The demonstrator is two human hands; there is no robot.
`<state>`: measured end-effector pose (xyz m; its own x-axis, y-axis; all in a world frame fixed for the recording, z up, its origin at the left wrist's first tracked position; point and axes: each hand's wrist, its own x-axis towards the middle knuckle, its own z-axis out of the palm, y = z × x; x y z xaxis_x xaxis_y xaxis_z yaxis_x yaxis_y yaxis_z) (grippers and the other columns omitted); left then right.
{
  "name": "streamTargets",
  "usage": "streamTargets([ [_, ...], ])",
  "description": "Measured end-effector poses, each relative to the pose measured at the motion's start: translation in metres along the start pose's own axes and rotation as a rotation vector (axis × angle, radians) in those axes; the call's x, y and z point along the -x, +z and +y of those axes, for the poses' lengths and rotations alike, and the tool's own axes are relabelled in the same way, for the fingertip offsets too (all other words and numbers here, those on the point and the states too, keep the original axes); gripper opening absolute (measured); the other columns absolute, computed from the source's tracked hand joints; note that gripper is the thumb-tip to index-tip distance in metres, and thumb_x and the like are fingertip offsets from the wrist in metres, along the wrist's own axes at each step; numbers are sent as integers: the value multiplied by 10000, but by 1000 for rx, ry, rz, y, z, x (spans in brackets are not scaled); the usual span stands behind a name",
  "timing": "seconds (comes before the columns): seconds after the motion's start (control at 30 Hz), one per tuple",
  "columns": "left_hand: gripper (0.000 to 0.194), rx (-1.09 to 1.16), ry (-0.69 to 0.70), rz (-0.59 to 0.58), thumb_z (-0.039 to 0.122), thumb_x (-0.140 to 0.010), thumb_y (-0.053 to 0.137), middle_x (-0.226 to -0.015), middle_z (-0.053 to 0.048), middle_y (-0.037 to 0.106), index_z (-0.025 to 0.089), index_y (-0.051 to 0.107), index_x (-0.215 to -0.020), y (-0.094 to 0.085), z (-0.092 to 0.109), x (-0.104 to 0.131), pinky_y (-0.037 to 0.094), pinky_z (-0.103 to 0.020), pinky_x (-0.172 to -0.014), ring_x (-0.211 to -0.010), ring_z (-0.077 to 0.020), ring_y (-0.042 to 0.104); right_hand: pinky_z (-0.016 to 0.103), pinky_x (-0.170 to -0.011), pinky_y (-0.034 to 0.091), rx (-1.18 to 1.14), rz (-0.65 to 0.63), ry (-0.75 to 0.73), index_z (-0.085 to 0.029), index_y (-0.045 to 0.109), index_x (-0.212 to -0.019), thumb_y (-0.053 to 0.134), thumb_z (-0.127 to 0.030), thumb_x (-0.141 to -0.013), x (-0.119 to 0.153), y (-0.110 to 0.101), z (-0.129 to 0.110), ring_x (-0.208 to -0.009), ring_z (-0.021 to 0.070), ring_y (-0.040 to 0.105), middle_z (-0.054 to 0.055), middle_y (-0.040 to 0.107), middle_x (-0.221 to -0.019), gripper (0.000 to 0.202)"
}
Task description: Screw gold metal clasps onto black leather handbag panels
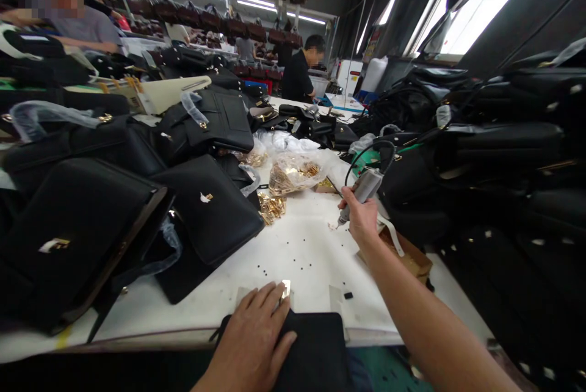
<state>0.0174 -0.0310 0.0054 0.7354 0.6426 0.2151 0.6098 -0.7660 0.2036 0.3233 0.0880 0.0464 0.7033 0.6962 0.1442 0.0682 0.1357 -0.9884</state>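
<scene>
My left hand (254, 334) lies flat, fingers stretched out, on a black leather bag piece (318, 349) at the table's front edge. Just beyond its fingertips a shiny gold metal plate (286, 289) shows; whether the fingers touch it is hard to tell. My right hand (363, 219) is wrapped round a grey electric screwdriver (368, 183), which has a black cord looping from its top. The screwdriver's tip points down and left at the white table (306, 300). Small black bits are scattered on the tabletop between the hands.
Black bags (208, 206) crowd the left side, and more black bags (503, 154) are piled on the right. Gold hardware (272, 207) lies beside a plastic bag (295, 172) of similar parts. A cardboard box (407, 257) sits by my right forearm. A co-worker (297, 74) stands beyond.
</scene>
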Motion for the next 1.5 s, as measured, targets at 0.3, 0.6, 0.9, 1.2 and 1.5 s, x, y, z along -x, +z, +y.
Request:
streamTargets([
  [0.3,491,-51,27,-11,363,-883,664,-1432,-60,607,257,585,-1356,-1,0,-3,501,-474,-1038,-1248,-304,599,210,-373,395,34,18,8,-166,637,-899,788,-552,-729,-9,6,17,-465,138,562,-20,608,-567,448],
  [0.6,470,-10,16,-18,361,-893,663,-1450,-58,590,266,581,-1346,-2,0,-2,491,-478,-1039,-1269,-306,585,201,-385,399,36,39,9,-158,657,-890,792,-529,-749,-8,5,17,-463,122,536,-19,606,-573,420],
  [0.9,474,-28,1,-19,361,-888,669,-1460,-46,583,263,589,-1345,-1,1,-2,488,-469,-1048,-1273,-294,584,208,-406,416,62,20,-3,-145,673,-876,808,-540,-724,-8,-5,15,-486,131,558,-3,622,-578,445],
  [1.2,461,-34,10,0,341,-888,675,-1434,-42,605,261,590,-1334,-1,2,-3,492,-470,-1038,-1258,-289,593,207,-358,374,-9,69,-15,-161,651,-807,811,-526,-721,-6,-11,8,-408,115,506,-23,602,-523,408],
  [1.5,450,-22,0,-36,329,-908,651,-1434,-70,604,230,595,-1344,-6,5,-4,509,-509,-1036,-1274,-301,589,220,-411,441,-162,25,60,-184,595,-774,829,-499,-716,3,-16,0,-426,119,536,-54,579,-525,397],
])
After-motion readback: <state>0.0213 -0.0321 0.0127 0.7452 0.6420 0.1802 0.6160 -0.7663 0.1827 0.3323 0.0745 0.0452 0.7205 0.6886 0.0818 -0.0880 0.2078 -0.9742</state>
